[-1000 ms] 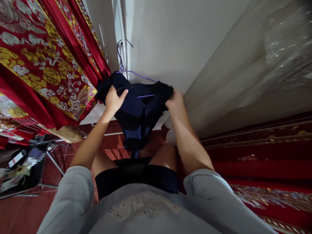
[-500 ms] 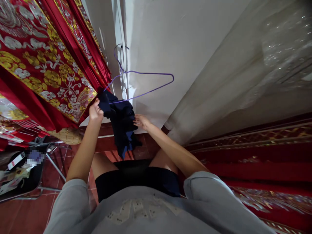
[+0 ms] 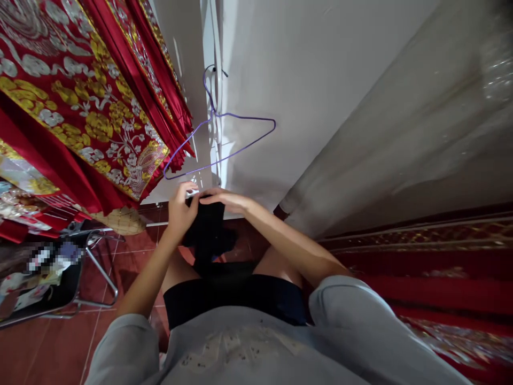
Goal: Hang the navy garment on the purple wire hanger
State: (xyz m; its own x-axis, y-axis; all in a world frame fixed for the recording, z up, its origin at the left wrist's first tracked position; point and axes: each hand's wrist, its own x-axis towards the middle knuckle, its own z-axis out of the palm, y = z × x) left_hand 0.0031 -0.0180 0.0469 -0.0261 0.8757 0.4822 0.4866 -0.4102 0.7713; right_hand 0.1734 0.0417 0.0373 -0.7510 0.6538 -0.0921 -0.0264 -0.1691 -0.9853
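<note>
Black garment (image 3: 210, 227) limp, bunched, hanging; left hand (image 3: 183, 207) half-curled, right hand (image 3: 231, 200) flatter, both at top, grip unclear.

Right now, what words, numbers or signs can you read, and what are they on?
No text can be read.
Gray shirt: pale print on the front, too blurred.
Small items on the black chair: too small; some are pixelated.
Dark garment and purple hanger: no lettering visible.
</note>
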